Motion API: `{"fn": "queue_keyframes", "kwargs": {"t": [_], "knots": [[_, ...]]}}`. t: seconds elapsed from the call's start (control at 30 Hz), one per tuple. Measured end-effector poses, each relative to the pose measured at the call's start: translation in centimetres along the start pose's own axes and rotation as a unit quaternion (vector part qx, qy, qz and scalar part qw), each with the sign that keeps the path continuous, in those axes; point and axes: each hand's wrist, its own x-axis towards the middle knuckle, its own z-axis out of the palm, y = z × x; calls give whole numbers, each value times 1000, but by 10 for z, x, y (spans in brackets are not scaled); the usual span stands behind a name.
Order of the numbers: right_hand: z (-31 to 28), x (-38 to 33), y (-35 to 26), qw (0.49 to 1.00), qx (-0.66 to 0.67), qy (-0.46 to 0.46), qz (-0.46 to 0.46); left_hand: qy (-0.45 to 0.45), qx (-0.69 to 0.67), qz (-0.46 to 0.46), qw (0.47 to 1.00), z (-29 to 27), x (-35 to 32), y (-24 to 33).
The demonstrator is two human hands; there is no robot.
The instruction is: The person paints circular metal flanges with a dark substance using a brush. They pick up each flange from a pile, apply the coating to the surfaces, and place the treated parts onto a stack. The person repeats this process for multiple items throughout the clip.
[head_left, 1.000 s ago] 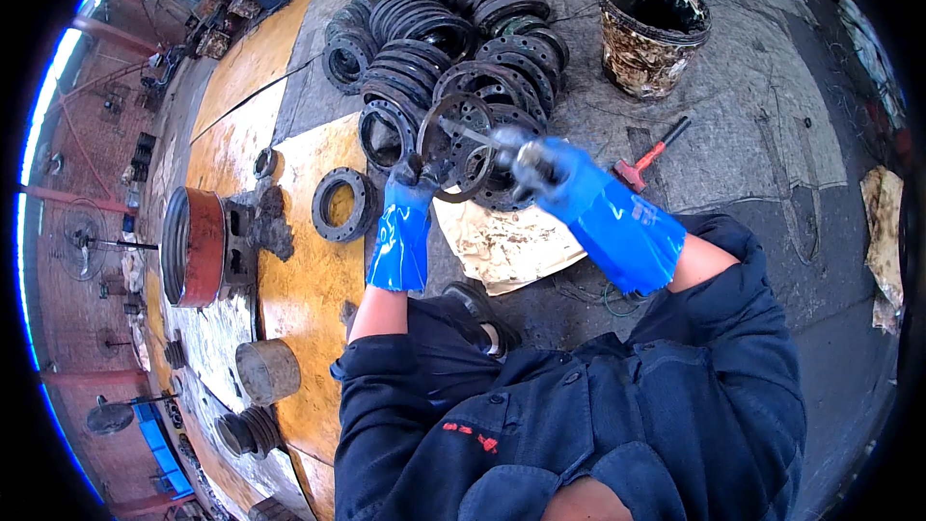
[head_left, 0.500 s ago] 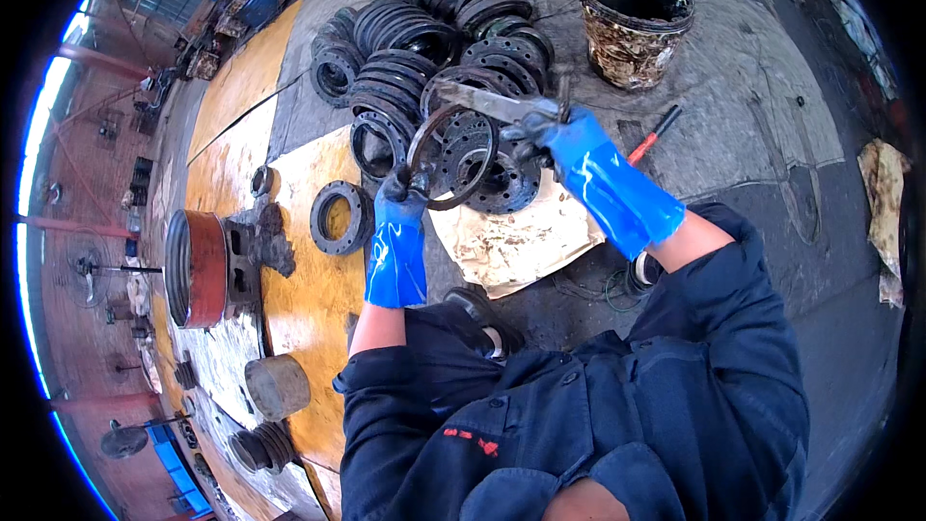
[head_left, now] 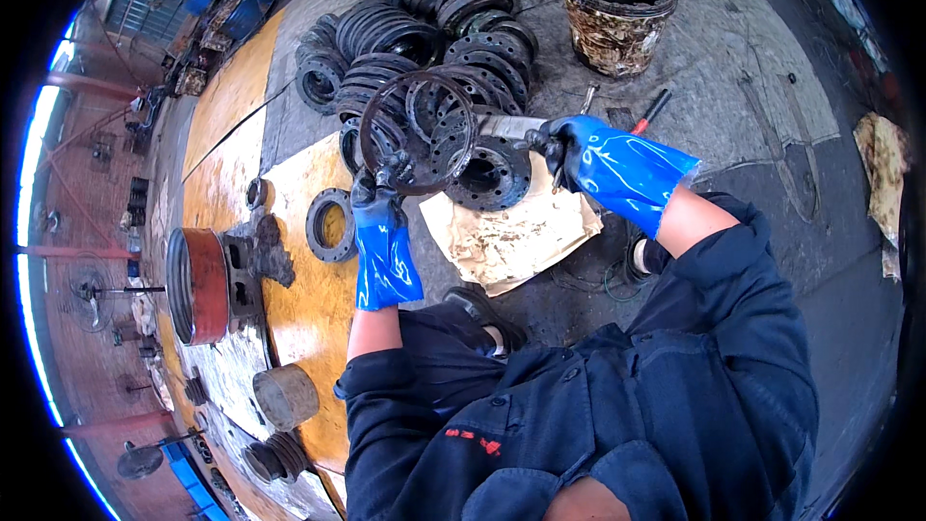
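Observation:
My left hand (head_left: 382,217), in a blue glove with dark-smeared fingers, is closed on the lower edge of a thin dark metal ring (head_left: 431,187), raised and tilted up. In my right hand (head_left: 588,154), gloved the same way, is a flat metal blade (head_left: 509,126) pointing left. Its tip is at the ring's right side; I cannot tell whether they touch. Behind and below the ring lies a dark round flange with bolt holes (head_left: 497,178), partly over a stained cream sheet (head_left: 511,246).
Several dark rings and flanges (head_left: 386,31) are heaped ahead. A grimy bucket (head_left: 617,24) stands far right, near a red-handled tool (head_left: 653,111). To the left are a loose flange (head_left: 331,225), a rusty red drum (head_left: 204,285) and a grey cylinder (head_left: 286,396) on yellowish boards.
The ring has turned to face me more fully and risen slightly left. My right hand has shifted a little right and down, and the blade has dropped to the ring's right side.

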Motion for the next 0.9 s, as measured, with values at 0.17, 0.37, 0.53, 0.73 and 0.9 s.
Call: {"fn": "queue_keyframes", "kwargs": {"t": [0.17, 0.37, 0.53, 0.73, 0.9], "knots": [[26, -26, 23, 999, -7, 24, 48, 21, 0, 11, 1000, -7, 4, -2], [-22, 23, -35, 951, -265, 73, -141, -4, -36, 53, 998, -13, 15, -10], [-34, 36, -144, 931, 14, 115, -347, -9, 147, 139, 979, -35, 15, -27], [-112, 32, -209, 883, 199, -6, -426, -64, -101, -64, 991, -59, 26, -25], [-156, 49, -212, 662, 706, -61, -246, 29, 145, 63, 987, -18, -1, -10]]}}
